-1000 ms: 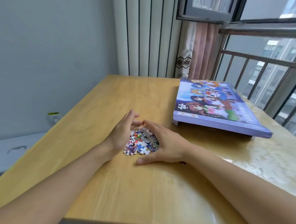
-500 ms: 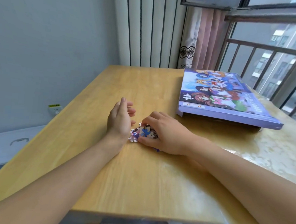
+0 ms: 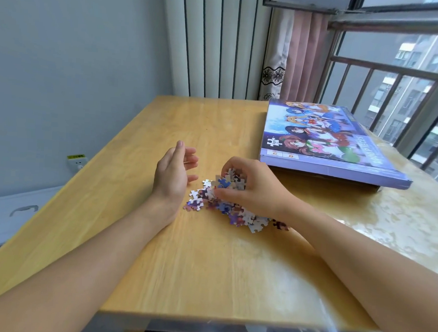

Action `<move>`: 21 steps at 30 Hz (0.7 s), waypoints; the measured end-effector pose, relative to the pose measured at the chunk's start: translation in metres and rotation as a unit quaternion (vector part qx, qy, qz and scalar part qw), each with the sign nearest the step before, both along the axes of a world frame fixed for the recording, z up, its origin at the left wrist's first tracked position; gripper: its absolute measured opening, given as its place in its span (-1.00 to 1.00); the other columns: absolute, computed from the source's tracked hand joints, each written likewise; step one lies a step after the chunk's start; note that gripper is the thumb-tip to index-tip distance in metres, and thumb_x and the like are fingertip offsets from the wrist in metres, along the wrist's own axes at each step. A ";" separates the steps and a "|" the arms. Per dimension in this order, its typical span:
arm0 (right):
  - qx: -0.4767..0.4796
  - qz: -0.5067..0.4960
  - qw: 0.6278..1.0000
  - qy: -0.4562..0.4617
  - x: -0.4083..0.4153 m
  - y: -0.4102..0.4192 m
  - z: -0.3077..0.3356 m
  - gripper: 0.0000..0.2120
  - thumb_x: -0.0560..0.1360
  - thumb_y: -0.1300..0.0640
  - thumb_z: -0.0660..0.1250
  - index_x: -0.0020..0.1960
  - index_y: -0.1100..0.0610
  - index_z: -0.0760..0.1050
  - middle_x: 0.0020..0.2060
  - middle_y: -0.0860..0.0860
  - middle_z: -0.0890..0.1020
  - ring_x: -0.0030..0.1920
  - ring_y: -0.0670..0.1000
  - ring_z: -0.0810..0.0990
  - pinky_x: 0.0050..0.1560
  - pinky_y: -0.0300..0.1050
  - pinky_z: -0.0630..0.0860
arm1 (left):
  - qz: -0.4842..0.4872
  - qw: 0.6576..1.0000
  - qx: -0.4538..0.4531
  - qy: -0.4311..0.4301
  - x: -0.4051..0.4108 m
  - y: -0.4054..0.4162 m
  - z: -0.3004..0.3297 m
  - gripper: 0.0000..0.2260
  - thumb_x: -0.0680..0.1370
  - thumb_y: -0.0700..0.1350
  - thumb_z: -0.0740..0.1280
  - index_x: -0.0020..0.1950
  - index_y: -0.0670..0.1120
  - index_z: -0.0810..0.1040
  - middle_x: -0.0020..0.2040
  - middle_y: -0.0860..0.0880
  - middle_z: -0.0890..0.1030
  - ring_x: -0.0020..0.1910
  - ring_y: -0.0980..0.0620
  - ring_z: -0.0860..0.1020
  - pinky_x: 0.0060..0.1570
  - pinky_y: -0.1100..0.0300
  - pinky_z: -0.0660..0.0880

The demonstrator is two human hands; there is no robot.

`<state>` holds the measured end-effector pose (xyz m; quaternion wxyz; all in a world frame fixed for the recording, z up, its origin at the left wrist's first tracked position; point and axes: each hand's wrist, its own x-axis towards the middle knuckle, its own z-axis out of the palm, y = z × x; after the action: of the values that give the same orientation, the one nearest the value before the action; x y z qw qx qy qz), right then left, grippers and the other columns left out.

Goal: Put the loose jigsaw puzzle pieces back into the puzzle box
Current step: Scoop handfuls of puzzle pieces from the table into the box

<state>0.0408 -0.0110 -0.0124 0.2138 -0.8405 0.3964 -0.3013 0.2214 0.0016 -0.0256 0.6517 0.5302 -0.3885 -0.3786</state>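
Here the right hand [image 3: 252, 190] is curled around a clump of jigsaw pieces [image 3: 228, 181], fingers closed over them above the small pile [image 3: 226, 208] lying on the wooden table [image 3: 207, 266]. The left hand [image 3: 174, 175] stands on edge just left of the pile, fingers loosely spread and holding nothing. The puzzle box [image 3: 323, 141] lies lid-up at the far right, apart from the pile.
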 end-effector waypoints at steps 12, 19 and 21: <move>0.289 -0.104 0.917 -0.253 -0.071 0.020 0.023 -0.72 0.46 0.15 0.54 0.05 0.32 0.62 -0.26 0.08 0.70 -0.29 0.05 0.51 -0.39 -0.16 0.35 | -0.202 0.759 -0.117 -0.608 -0.043 -0.057 0.036 -0.38 0.43 -0.06 0.52 0.45 0.06 0.39 0.36 0.08 0.45 0.29 0.10 0.43 0.27 0.19 0.40; 0.345 -0.189 0.875 -0.282 -0.112 0.021 0.019 -0.79 0.37 0.01 0.59 -0.13 0.11 0.67 -0.24 0.07 0.67 -0.29 0.00 0.56 -0.27 -0.14 0.43 | -0.126 0.814 -0.117 -0.555 -0.094 -0.087 0.047 -0.86 0.49 -0.06 0.32 -0.05 -0.01 0.67 -0.15 0.03 0.69 -0.15 -0.08 0.57 -0.14 0.04 0.52; 0.384 -0.200 0.844 -0.315 -0.120 0.020 0.023 -0.81 0.41 0.02 0.56 -0.13 0.11 0.64 -0.28 0.05 0.62 -0.40 -0.04 0.49 -0.40 -0.20 0.39 | -0.112 0.837 -0.136 -0.518 -0.103 -0.088 0.061 -0.83 0.49 0.00 0.28 -0.20 -0.01 0.62 -0.33 0.07 0.61 -0.25 -0.08 0.49 -0.26 0.12 0.41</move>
<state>-0.0791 0.0086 0.0109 0.5680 -0.4532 0.5513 -0.4099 0.1183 -0.0867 0.0355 0.3738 0.5077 -0.7737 -0.0623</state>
